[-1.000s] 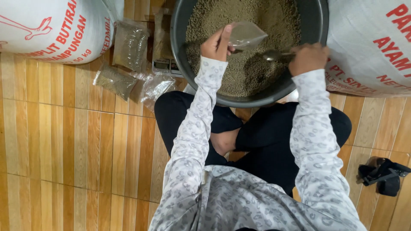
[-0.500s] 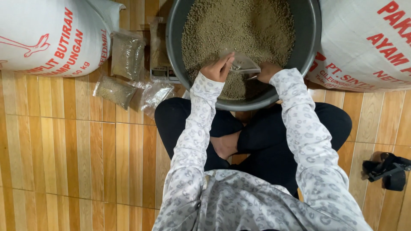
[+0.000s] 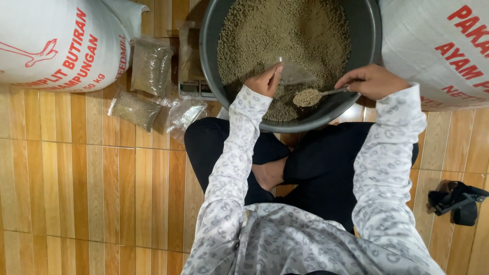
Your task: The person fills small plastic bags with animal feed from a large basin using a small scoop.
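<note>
The right hand [image 3: 372,81] pinches the handle of a metal spoon [image 3: 313,95], fingers closed around it, and the bowl of the spoon is heaped with grey-brown pellets. The left hand [image 3: 265,81] holds the mouth of a small clear plastic bag [image 3: 294,74], thumb and fingers closed on its edge, so the bag hangs open over the grain. Both hands are over the near rim of the big dark basin [image 3: 367,46], and the spoon sits just beside the bag's opening, low against the pellets [image 3: 285,35] that fill the basin.

Half a second ago the two hands were close together, pressed down into the feed with the spoon buried. Now the right hand has drawn back toward the basin's right rim and the spoon has come up loaded. A second ago the bag was lifted higher and the spoon lay flatter. I judge this as a fresh scoop about to be tipped into the bag, which looks nearly empty.

Left of the basin, on the wooden floor [image 3: 76,183], lie several filled packets [image 3: 135,109] and a small scale [image 3: 191,66]. Large white sacks [image 3: 56,40] stand on either side of the basin. A dark strap-like object [image 3: 458,201] lies on the floor to the right, well apart.
</note>
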